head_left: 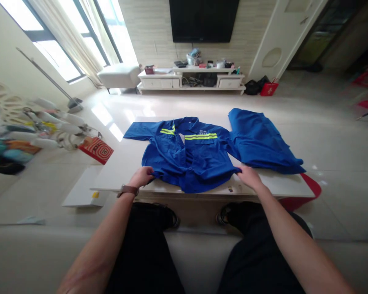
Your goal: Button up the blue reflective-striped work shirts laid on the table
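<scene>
A blue work jacket (202, 157) with yellow-green reflective stripes lies front side up on the white table (119, 163), its collar at the far side. The left side of its lower hem is pinched in my left hand (142, 176), which has a brown watch strap at the wrist. At the opposite end of the hem, my right hand (247, 176) grips the jacket's lower corner. One sleeve stretches out to the left; the other runs toward a second blue garment (260, 141), which lies bunched on the right part of the table.
A small item (230, 189) lies near the table's front edge. Left of the table are a red patterned box (97, 150) and a low white surface (82, 192). A red object (311, 188) shows at the right end. Beyond stands a white TV cabinet (168, 83).
</scene>
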